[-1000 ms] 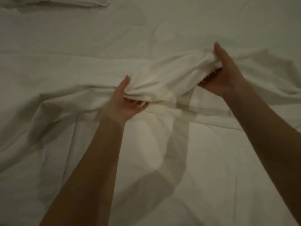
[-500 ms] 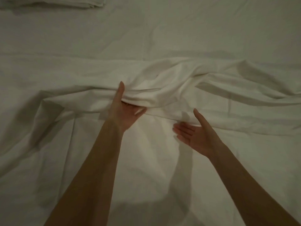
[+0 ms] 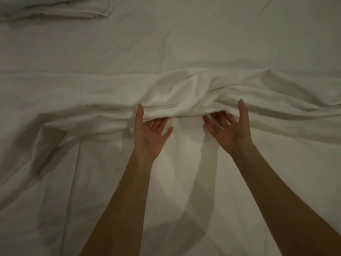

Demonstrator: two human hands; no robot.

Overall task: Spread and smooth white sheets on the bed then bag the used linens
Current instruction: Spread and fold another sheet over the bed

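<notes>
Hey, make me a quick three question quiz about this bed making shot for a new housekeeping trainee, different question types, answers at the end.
1. True or false: the bunched fold of sheet lies flat and smooth across the bed.
2. Multiple choice: where is the folded stack of linen? A) far left corner of the view B) between the hands C) under the right forearm
3. Short answer: which way do the palms of the left hand and right hand face?

Key
1. False: it is raised and wrinkled.
2. A
3. Upward, with thumbs over the fold's near edge and fingers reaching beneath it.
</notes>
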